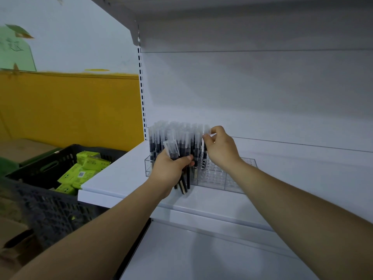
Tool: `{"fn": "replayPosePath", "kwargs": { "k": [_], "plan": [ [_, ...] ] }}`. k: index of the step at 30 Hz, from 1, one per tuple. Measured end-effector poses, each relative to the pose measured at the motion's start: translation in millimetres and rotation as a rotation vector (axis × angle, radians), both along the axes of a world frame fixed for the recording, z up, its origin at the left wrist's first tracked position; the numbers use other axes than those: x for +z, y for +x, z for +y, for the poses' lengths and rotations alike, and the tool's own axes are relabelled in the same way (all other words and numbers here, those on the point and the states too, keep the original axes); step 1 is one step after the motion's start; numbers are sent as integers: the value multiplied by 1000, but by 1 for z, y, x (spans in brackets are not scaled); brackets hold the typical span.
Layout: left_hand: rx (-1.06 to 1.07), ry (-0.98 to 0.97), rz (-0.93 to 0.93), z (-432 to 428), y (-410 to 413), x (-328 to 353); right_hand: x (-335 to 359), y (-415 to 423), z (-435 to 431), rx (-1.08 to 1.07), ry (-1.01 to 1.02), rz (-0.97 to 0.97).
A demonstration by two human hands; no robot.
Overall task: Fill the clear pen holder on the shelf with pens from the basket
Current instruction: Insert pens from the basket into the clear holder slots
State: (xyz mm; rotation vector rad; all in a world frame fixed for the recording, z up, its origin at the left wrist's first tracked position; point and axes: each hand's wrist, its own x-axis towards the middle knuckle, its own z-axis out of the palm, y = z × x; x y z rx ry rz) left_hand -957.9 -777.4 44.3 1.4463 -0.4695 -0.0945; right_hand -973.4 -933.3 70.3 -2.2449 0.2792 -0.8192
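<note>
Clear pen holder (228, 178) on shelf (302, 178): packed at left, vacant at right. Left hand (171, 170): clenched round pen bundle (182, 184) at near wall. Right hand (220, 150): pinching single pen (205, 152) by cap, over a hole. Risks: missed hole, knocked neighbours, bundle slipping off the shelf.

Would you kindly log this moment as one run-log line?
left hand: grips pen bundle | right hand: pinches one pen at clear pen holder | holder: left side filled, right slots free

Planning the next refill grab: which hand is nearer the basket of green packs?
Left. The left hand grips a pen bundle by the holder, right of the basket; the right hand pinches a pen farther right.
</note>
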Motion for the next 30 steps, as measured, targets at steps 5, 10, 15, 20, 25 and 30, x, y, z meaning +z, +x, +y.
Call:
{"fn": "replayPosePath", "kwargs": {
  "k": [5,10,15,20,25,30],
  "plan": [
    [-22,4,-16,-2,-2,1,11,-21,6,44,75,-223],
    [-66,7,-73,-9,-7,5,17,-33,17,247,75,-131],
    [-78,-23,-65,-9,-9,6,16,-32,14,224,88,-125],
    [-117,-45,-61,-9,-9,7,15,-30,14,299,161,-66],
    [-28,-52,40,-7,-4,4,22,-25,13,218,242,-145],
    [48,-39,163,-1,4,0,35,-24,0,110,337,-302]
  ]
}}
